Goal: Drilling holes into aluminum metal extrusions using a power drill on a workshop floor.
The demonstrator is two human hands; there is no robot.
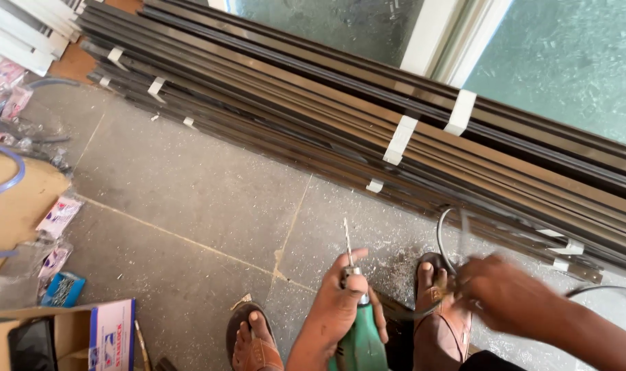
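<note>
Nearest, low in the head view: left hand wrapped tight around the neck of a green power drill, fingers closed just behind the chuck, thin drill bit pointing up and away over the floor. Right hand just beside it to the right, motion-blurred; it lies against a dark cable that loops above it, but whether the fingers are closed on the cable cannot be told. Two sandalled feet below the hands, left foot and right foot, standing on grey floor tiles; pale metal shavings scattered around the right foot. Further left: open cardboard box, small blue packet, loose plastic packets, clear tubing. Farthest: long stack of dark metal profiles lying diagonally across the floor, bound at intervals with white tape strips, set against a white-framed glass panel.
</note>
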